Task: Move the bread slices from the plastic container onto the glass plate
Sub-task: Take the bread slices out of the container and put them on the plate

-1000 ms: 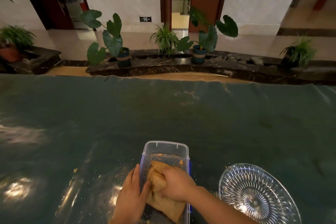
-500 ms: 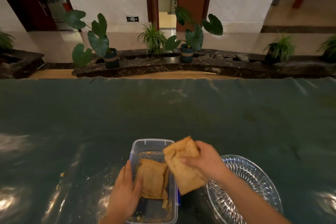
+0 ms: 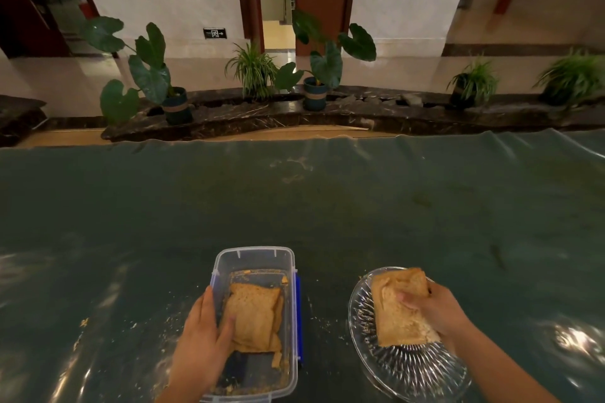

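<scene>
A clear plastic container [image 3: 255, 255] with a blue clip on its right side stands near the table's front edge. Brown bread slices [image 3: 253, 314] lie stacked inside it. My left hand [image 3: 201, 334] grips the container's left wall, fingers reaching over the rim and touching the top slice. To the right sits a cut-glass plate [image 3: 412, 370]. My right hand [image 3: 435, 307] holds one bread slice [image 3: 394, 311] by its right edge, low over the plate's far half; whether it rests on the glass is unclear.
The table is covered with a dark green glossy cloth [image 3: 294, 199], with crumbs scattered around the container. Beyond the table's far edge runs a dark stone ledge with potted plants [image 3: 314, 88].
My right hand has carried a bread slice out of the container and rightward, down onto the glass plate. My left hand stays on the container's left wall.
</scene>
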